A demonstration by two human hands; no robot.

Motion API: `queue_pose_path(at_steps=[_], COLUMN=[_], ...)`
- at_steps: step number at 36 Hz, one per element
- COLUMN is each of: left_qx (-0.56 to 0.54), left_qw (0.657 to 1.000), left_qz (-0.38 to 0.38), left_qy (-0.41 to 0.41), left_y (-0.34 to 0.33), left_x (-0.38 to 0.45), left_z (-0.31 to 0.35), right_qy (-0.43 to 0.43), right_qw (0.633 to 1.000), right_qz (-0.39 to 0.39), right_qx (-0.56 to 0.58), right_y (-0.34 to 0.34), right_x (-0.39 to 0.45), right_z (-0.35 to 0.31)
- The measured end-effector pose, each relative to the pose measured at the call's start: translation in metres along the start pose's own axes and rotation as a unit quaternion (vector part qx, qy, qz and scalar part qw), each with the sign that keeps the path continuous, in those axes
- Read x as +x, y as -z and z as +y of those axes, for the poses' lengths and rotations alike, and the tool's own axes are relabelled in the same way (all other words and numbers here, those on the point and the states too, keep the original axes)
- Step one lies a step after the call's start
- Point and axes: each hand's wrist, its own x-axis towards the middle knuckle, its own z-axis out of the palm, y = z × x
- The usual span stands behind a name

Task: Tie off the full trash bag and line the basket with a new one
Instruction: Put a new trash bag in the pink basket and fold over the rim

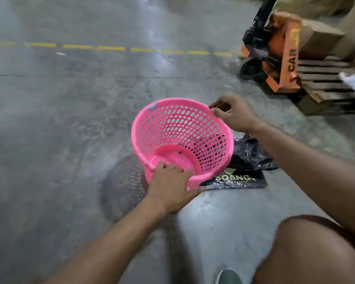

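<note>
Head view: both hands, left hand (pixel 170 188) and right hand (pixel 233 115), grasp tilted pink basket (pixel 172 128), mouth facing up-right.

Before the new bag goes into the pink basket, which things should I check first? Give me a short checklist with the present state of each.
1. Basket empty: ok. The pink basket shows its bare bottom, no liner inside.
2. Basket held: ok. The left hand grips the near rim, and the right hand is at the far rim.
3. Basket upright: not ok. It leans, its opening tipped toward the camera.
4. New bag within reach: ok. A flat black bag with lettering lies on the floor right beside the basket.
5. New bag in hand: not ok. Neither hand holds it.
6. Full bag tied off: cannot tell. The crumpled black plastic behind the basket shows no clear knot.
</note>
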Motion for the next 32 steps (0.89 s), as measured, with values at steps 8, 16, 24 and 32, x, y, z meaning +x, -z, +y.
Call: queue_pose_path(at_steps=[8, 16, 24, 32], left_qx=[0.017, 0.028, 0.008, -0.011], left_qw=[0.996, 0.998, 0.999, 0.999], left_qz=[0.089, 0.044, 0.013, 0.007], left_qy=[0.001, 0.017, 0.030, 0.039], left_y=[-0.017, -0.008, -0.008, -0.006], left_x=[0.005, 0.006, 0.012, 0.016], left_z=[-0.001, 0.005, 0.005, 0.002], right_qy=[-0.326, -0.594, -0.553, -0.511], right_qw=[0.937, 0.641, 0.558, 0.608], right_qz=[0.009, -0.122, 0.046, 0.082], right_qx=[0.124, 0.470, 0.618, 0.603], right_y=[-0.019, -0.119, -0.154, -0.076], right_x=[-0.022, -0.074, -0.016, 0.015], right_z=[0.179, 0.258, 0.311, 0.271])
